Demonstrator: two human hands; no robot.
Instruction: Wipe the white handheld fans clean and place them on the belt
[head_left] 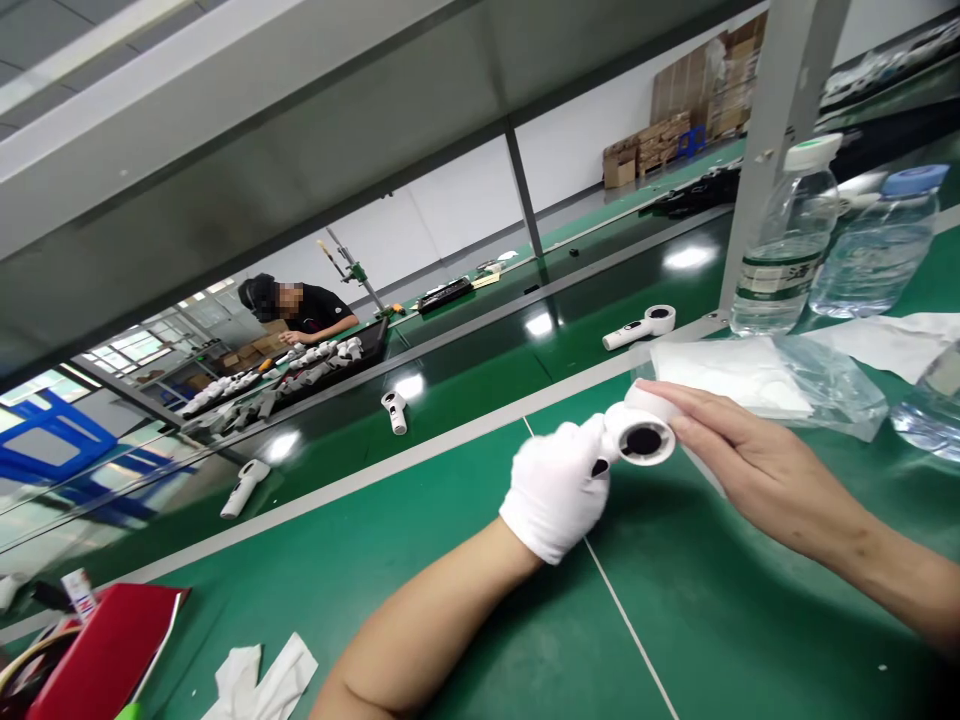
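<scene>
**My gloved left hand point(555, 490) and bare right hand point(750, 460) clamp a white ring-headed handheld device point(615, 432).**
In the head view it sits at 3 o'clock, above the green bench mat point(675, 590). The left fingers point(577, 440) curl around the ring; the right fingers point(679, 398) lie together across the body, hiding the handle, so I cannot make out its end.

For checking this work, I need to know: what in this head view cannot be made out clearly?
In the head view:
The white handheld device's handle: hidden by the gloved left hand.
Far white parts: too small for detail.
Water bottle label: text too small to read.
Red folder: cut off by the bottom edge.
</scene>
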